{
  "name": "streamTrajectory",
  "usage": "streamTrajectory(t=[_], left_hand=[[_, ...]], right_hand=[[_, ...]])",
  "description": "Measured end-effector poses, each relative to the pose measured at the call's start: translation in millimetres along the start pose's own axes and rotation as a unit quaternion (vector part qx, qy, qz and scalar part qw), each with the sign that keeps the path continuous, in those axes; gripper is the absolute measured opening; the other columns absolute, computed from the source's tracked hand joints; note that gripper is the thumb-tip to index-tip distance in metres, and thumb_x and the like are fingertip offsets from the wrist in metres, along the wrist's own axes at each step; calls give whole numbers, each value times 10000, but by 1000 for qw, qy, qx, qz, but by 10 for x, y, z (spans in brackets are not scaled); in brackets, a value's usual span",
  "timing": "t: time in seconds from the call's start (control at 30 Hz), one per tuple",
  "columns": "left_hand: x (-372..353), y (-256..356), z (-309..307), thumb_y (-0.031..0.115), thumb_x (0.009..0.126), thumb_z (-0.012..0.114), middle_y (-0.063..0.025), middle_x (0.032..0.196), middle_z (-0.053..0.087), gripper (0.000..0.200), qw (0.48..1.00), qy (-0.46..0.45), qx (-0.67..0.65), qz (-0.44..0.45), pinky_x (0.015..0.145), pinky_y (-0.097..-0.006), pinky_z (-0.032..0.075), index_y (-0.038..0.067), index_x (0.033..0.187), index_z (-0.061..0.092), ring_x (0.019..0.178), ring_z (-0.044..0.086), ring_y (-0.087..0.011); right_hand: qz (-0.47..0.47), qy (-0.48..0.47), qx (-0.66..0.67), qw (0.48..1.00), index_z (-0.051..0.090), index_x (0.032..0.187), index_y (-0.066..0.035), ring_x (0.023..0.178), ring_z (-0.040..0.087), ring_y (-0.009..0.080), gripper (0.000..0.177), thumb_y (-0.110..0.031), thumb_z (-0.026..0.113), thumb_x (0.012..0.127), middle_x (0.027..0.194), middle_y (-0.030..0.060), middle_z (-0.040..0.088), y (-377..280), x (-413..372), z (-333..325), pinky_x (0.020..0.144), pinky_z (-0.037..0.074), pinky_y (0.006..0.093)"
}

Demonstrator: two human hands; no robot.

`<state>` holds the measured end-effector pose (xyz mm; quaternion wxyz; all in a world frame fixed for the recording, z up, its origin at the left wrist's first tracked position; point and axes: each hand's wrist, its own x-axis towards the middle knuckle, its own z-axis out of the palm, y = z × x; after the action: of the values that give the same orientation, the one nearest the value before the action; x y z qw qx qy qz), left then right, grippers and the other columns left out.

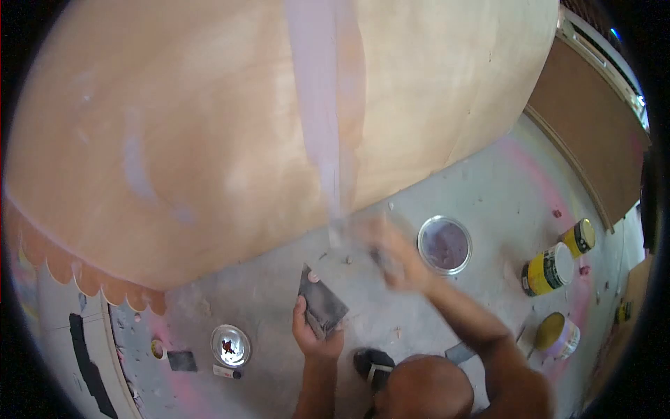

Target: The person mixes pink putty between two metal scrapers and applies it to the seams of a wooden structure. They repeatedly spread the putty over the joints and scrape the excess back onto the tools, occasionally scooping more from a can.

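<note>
Yellow can (pixel 549 269), silver lid (pixel 230 345) (on floor (pixel 488 188))

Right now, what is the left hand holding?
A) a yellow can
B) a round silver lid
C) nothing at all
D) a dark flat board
D: the left hand grips a dark flat board by its lower edge, while the yellow cans and the silver lid sit apart on the floor, untouched.

The left hand (pixel 315 339) grips a dark grey flat square plate (pixel 322 304). At its 1 o'clock, the blurred right hand (pixel 396 257) is just beside the pale plywood panel (pixel 230 140).
</note>
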<state>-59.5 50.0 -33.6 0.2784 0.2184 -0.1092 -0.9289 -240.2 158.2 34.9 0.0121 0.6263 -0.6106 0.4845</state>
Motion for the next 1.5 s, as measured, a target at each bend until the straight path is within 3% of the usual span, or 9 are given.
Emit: streamTrajectory(t=[0.3, 0.4, 0.47, 0.5, 0.73, 1.0, 1.17, 1.27, 1.5], left_hand=[[-123, 185, 78, 316, 927, 554, -127, 1128, 588, 460, 985, -66, 127, 93, 838, -388, 513, -48, 1206, 520, 1010, 601, -236], [-113, 313, 115, 342, 946, 543, -125, 1146, 576, 465, 964, -54, 207, 155, 860, -381, 498, -38, 1213, 513, 1034, 591, -236], [-59, 303, 171, 356, 955, 536, -121, 1144, 574, 473, 965, -28, 177, 192, 857, -369, 493, -33, 1223, 505, 1023, 589, -227], [-83, 304, 158, 370, 964, 529, -116, 1141, 572, 481, 961, -13, 154, 230, 854, -358, 489, -28, 1233, 498, 1013, 587, -217], [-194, 399, 168, 338, 992, 500, -94, 1087, 593, 453, 894, -73, 266, 354, 796, -308, 485, -36, 1247, 504, 922, 566, -142], [-179, 781, 28, 179, 934, 576, -183, 984, 693, 307, 615, -272, 664, 327, 772, -298, 505, -2, 1176, 630, 853, 676, -184], [-161, 674, -75, 173, 927, 577, -179, 989, 698, 305, 745, -216, 572, 267, 773, -292, 504, -10, 1165, 632, 864, 682, -195], [-110, 602, -148, 191, 944, 556, -130, 909, 701, 320, 781, -200, 506, 305, 724, -279, 494, -27, 1167, 627, 799, 638, -140], [-52, 595, -230, 252, 958, 568, 5, 762, 579, 368, 827, -172, 487, 220, 599, -222, 412, -43, 1171, 620, 665, 481, -65]], right_hand=[[158, -119, -43, 979, 413, 1358, -69, 1241, 424, 360, 658, 94, 598, 748, 1251, 192, 472, 34, -569, 300, 1052, 341, 433], [237, 79, 28, 968, 446, 1286, -43, 1063, 561, 311, 454, -13, 585, 855, 1116, 160, 551, -178, -629, 272, 866, 479, 421], [346, 352, 542, 680, 511, 1165, -25, 779, 631, 220, 288, -146, 589, 916, 965, 112, 593, -669, -436, 231, 564, 510, 351], [370, 328, 530, 689, 539, 1076, -19, 581, 593, 151, 257, -211, 612, 922, 864, 74, 597, -808, -390, 277, 381, 422, 290], [415, 191, 343, 821, 586, 970, 7, 507, 569, 128, 257, -245, 617, 933, 712, 42, 595, -1026, -99, 550, 390, 442, 272], [378, 221, 228, 869, 593, 989, 32, 450, 524, 135, 324, -273, 658, 900, 688, 47, 584, -1034, 618, 245, 407, 418, 280], [108, 99, -69, 987, 507, 1248, -8, 781, 600, 160, 331, -133, 554, 946, 922, 94, 618, -1014, 1746, -477, 725, 492, 317], [-156, 164, -336, 914, 531, 1176, -17, 993, 559, 417, 319, -34, 526, 858, 1056, 231, 587, -1117, 2757, -866, 867, 465, 446], [-49, 211, -579, 786, 543, 1151, -25, 1104, 491, 406, 323, 28, 474, 840, 1183, 215, 528, -1371, 3554, -871, 924, 445, 486]])
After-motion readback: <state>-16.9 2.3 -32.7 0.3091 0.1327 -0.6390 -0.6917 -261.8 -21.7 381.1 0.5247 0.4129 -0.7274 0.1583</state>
